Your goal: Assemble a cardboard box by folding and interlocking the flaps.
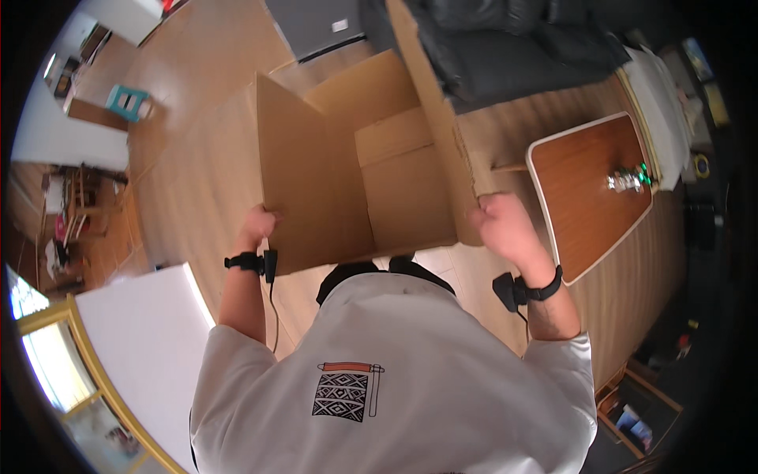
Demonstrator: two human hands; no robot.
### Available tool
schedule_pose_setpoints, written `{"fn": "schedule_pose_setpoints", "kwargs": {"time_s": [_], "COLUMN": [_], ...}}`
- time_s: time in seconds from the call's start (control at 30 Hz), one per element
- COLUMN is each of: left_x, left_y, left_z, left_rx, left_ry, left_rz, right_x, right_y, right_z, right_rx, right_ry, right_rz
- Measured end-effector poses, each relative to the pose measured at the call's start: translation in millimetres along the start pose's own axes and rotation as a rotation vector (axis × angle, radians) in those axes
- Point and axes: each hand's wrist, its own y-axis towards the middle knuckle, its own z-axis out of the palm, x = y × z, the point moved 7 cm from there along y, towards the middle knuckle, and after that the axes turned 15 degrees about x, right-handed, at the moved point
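A pale wood-plank floor (pixel 197 166) spreads beneath everything. At the far right of it sits a black, leather-like padded sofa (pixel 529 67). The large brown cardboard box (pixel 312 174) stands directly in front of the person, its open side toward them and its inside bare to view; whether its underside rests on the floor I cannot tell. Right of the box, apart from it, is a reddish-brown surface (pixel 576 189) with rounded corners and a white rim. Far off to the left stands a small teal plastic stool (pixel 128 103). The left hand (pixel 259 225) has its grip closed on the near edge of the box's left wall. The right hand (pixel 505 225) has its grip curled closed over the near edge of the right wall. A small silvery object with green lights (pixel 628 180) lies on the surface. Each wrist wears a black strap (pixel 545 289) carrying a dark device.
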Motion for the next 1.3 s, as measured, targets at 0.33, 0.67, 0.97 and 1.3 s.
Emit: {"fn": "schedule_pose_setpoints", "kwargs": {"time_s": [0.33,0.67,0.97,1.3], "left_x": [-11,-39,-48,-17], "left_y": [-72,-176,-285,-539], "left_z": [82,173,333,554], "left_rx": [0.317,0.63,0.902,1.04], "left_ry": [0.379,0.693,0.98,1.367], "left_rz": [0.274,0.529,0.783,1.029], "right_x": [-7,17,40,24], "right_y": [-227,-437,-620,-846], "right_z": [134,266,387,521], "right_rx": [-0.2,-0.575,-0.797,-0.968], "right_ry": [0.148,0.43,0.57,0.875], "right_rz": [0.467,0.851,1.137,1.427]}}
